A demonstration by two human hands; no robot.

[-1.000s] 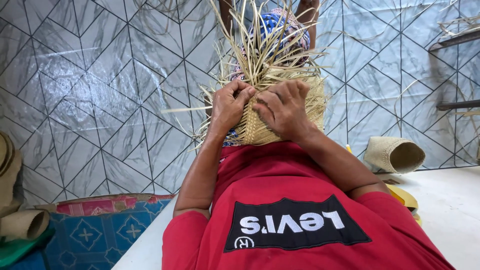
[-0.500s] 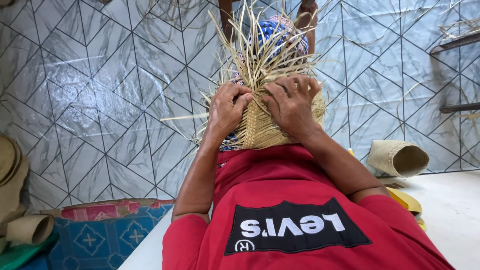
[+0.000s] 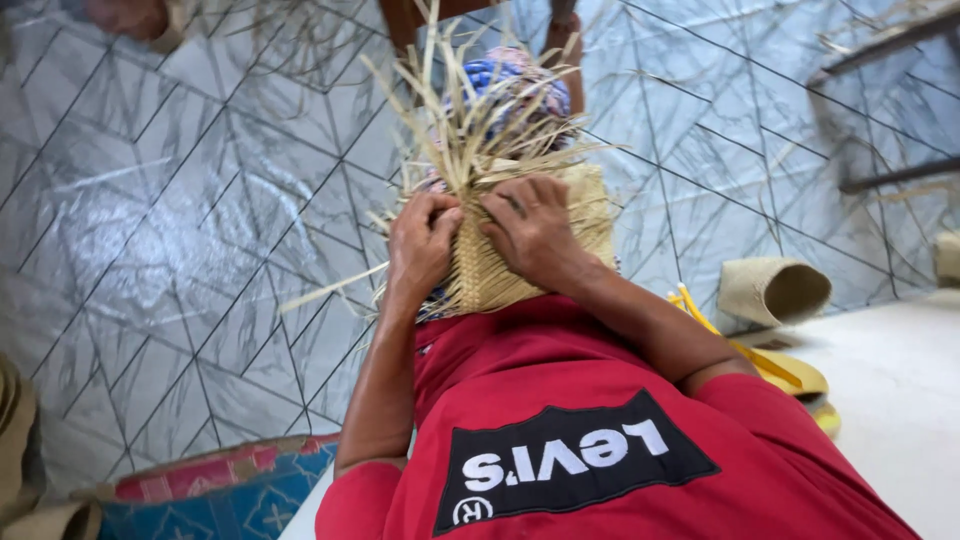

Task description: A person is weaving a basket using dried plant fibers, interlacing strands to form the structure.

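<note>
A half-woven straw basket (image 3: 490, 270) rests on my lap, with loose pale strips fanning out from its far edge. My left hand (image 3: 422, 243) pinches the strips at the upper left of the woven panel. My right hand (image 3: 535, 228) lies flat against the weave just beside it, fingers curled over the strips. Both hands touch the basket and nearly meet at its middle. Under the basket shows a blue and pink patterned cloth (image 3: 520, 85) over my legs. My red shirt (image 3: 600, 440) fills the lower frame.
Grey marble-patterned floor tiles (image 3: 180, 230) spread all around. A rolled woven mat (image 3: 772, 290) lies at the right by yellow strips (image 3: 770, 365) and a white surface (image 3: 890, 390). A blue and red patterned mat (image 3: 210, 495) sits at the lower left, and more rolled weave (image 3: 20, 440) at the far left.
My view has shifted a little, so the basket sits lower in frame. Both hands stay on the weave, with the fingers working closer together at its middle.
</note>
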